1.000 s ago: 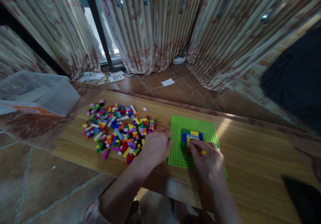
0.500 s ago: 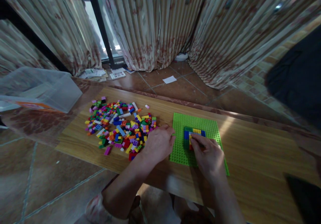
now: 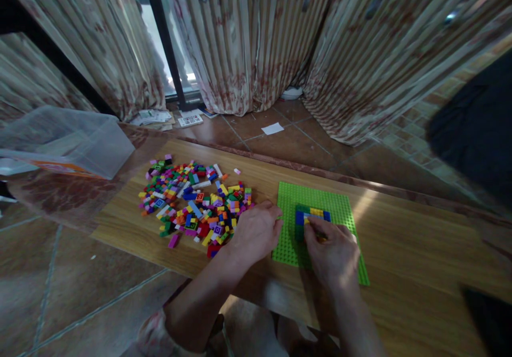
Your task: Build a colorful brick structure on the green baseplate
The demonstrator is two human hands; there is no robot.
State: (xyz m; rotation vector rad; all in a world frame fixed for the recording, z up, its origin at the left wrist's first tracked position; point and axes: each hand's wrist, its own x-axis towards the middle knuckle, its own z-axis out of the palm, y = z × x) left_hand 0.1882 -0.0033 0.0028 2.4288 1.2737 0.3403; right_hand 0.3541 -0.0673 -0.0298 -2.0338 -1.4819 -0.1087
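A bright green studded baseplate (image 3: 288, 250) lies on the wooden bench top. On it sits a low toy-brick build (image 3: 300, 217) with dark green, blue, yellow and white parts, its near right side covered by my right hand. My right hand (image 3: 335, 247) is closed in a pinch at the build, and a bit of yellow brick shows beneath its fingers. By the plate's left edge my left hand (image 3: 258, 230) hovers with curled fingers; whatever is in them is hidden. Just left of that hand spreads a pile of loose toy bricks (image 3: 196, 207) in many colours.
A clear plastic bin (image 3: 96, 146) with an orange label stands at the far left. The wooden bench top (image 3: 408, 250) extends to the right. Curtains (image 3: 236, 42) hang behind, with papers (image 3: 191, 119) on the tiled floor. Something dark (image 3: 476, 122) fills the right edge.
The whole view has shifted slightly. My right fingertips have moved a little over the build, now covering the red and yellow parts seen before. My left hand stays by the plate's edge.
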